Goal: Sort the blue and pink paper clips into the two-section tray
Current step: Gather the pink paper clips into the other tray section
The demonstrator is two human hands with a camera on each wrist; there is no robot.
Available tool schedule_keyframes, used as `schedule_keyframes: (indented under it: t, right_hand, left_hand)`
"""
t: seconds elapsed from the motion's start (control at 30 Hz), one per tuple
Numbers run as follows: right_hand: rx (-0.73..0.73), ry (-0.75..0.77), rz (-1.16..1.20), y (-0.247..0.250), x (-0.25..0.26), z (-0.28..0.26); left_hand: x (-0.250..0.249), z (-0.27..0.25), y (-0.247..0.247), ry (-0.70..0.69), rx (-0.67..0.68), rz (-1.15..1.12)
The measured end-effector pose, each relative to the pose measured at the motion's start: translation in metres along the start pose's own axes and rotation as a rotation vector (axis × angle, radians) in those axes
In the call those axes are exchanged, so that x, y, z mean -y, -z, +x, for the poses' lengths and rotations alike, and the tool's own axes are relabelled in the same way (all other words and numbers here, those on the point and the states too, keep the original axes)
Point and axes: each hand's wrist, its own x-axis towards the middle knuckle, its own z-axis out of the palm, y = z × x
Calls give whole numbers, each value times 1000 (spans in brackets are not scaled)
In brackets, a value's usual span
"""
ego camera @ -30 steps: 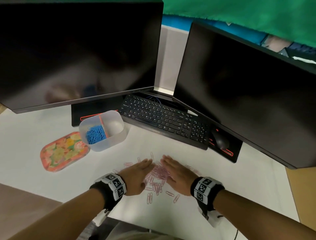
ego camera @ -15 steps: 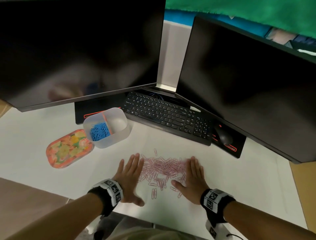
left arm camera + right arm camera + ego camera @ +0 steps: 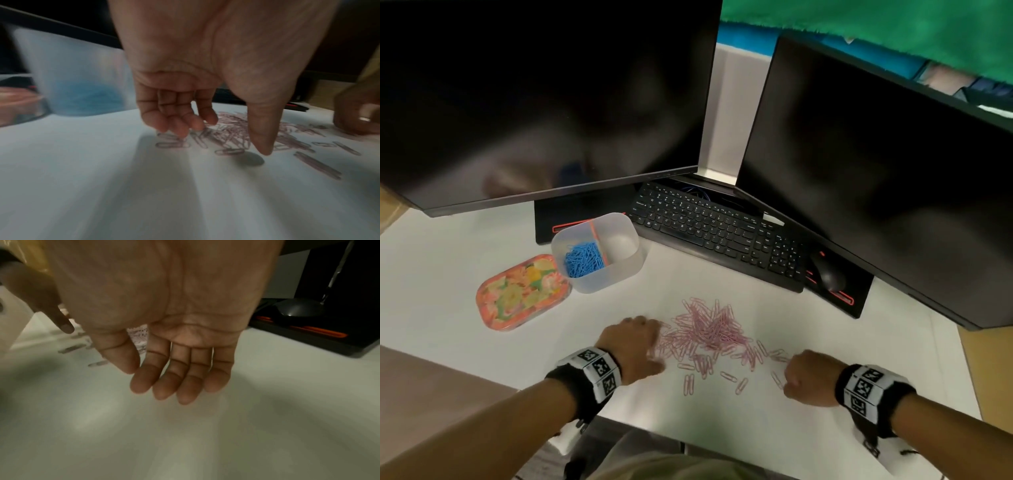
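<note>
A loose pile of pink paper clips [image 3: 709, 332] lies on the white table, with strays trailing toward me. My left hand [image 3: 631, 342] is at the pile's left edge; its bent fingers [image 3: 180, 129] touch the outermost pink clips [image 3: 232, 133] and hold nothing. To the right of the strays hovers my right hand [image 3: 806, 382], its fingers [image 3: 185, 386] loosely bent and the palm empty. The clear two-section tray [image 3: 616, 274] stands at the back left. Blue paper clips [image 3: 583, 260] fill its left section; its right section is bare.
A floral lid [image 3: 522, 293] lies left of the tray. Behind the pile are a black keyboard [image 3: 715, 236] and a mouse [image 3: 828, 275] on a black pad, under two dark monitors [image 3: 544, 102]. The table's front edge is near my wrists.
Both hands lay together on the pile, then spread flat on either side of it. Now the right hand has drawn back to the right, and both hands' fingers have bent.
</note>
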Motion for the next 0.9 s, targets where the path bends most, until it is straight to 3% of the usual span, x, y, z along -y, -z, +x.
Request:
schedule_keyframes:
  t: [0.07,0.13,0.37,0.53,0.73,0.9]
  right_hand:
    - [75,-1,-8,-1,0,3]
    - [44,23,-23,3,6,13]
    - [-5,168,-69,32,48,41]
    - [-83,198,-71,37,52,33]
    - [160,86,-166,8,34,21]
    - [32,176,-120,22,58,44]
  left_hand:
    - [9,-2,-2,90,40,-32]
    - [12,0,-2,112,67,-62]
    - [-15,25,-5,-21,94,-72]
    - [-25,31,-2,-63,117,-114]
    - [-15,14,-12,27,316,110]
    - [-49,24,-12,13,218,12]
